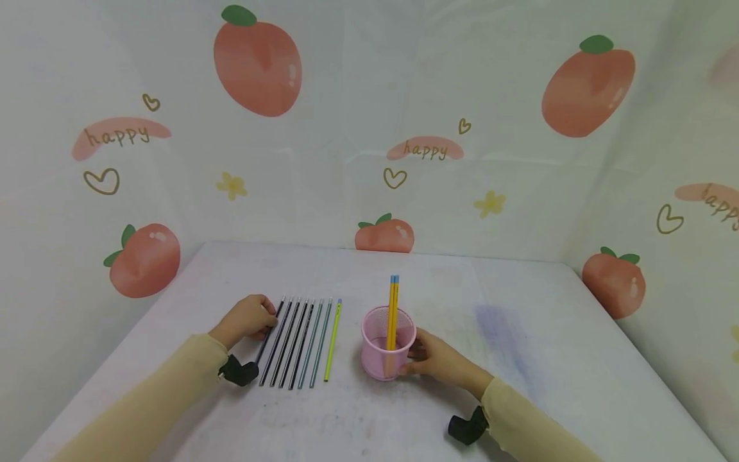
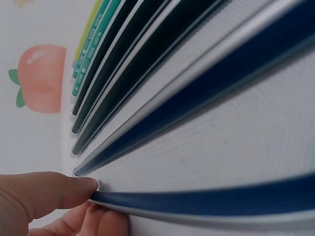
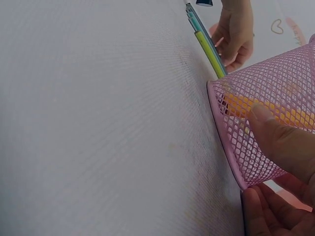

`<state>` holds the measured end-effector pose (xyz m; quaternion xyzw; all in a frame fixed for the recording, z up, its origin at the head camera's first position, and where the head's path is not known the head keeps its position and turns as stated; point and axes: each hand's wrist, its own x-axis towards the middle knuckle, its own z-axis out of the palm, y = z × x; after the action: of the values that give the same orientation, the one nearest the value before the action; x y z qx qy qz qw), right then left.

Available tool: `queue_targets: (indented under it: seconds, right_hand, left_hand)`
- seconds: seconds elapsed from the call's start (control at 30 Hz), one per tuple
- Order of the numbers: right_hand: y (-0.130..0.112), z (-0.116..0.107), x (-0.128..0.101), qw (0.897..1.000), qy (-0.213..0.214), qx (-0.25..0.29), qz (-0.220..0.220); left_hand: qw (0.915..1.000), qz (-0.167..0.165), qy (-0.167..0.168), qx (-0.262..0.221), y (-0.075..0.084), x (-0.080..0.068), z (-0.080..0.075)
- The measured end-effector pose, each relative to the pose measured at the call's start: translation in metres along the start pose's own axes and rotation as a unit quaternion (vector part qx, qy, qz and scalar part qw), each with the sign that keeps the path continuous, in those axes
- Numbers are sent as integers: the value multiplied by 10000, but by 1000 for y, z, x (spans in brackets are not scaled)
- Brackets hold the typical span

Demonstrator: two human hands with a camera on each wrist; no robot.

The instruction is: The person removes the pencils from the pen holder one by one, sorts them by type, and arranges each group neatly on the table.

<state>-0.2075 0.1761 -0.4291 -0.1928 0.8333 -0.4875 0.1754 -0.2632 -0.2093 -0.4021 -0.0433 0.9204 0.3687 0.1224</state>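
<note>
At the left end of a row of pencils, my left hand [image 1: 249,319] pinches a dark blue pencil [image 2: 206,204] near its far end, between thumb and fingers. Beside it, several dark pencils [image 1: 287,350], two teal ones [image 1: 317,350] and a yellow-green one [image 1: 332,346] lie side by side on the table. A pink mesh pencil cup [image 1: 375,366] stands upright to the right of the row. Two yellow pencils [image 1: 392,314] with blue ends lean inside it. My right hand [image 1: 444,364] holds the cup from its right side, thumb [image 3: 278,137] against the mesh and fingers around near its base.
The white table [image 1: 323,423] has a purple stain [image 1: 502,333] at the right. A white backdrop [image 1: 340,128] with printed red fruit, hearts and flowers encloses its back and sides. Black straps with small devices [image 1: 469,426] sit at both wrists.
</note>
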Motion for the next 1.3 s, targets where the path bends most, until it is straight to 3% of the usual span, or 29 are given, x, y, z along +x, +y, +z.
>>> queue_targets:
  seconds: [0.5,1.3]
  right_hand:
    - [-1,1,1,9999,22,39,126]
    - [3,-1,1,9999,-47,126,-37]
  left_hand:
    - [9999,26,-32,-98,-5,4,1]
    - [9995,-87,-78,-296,-6,4,0]
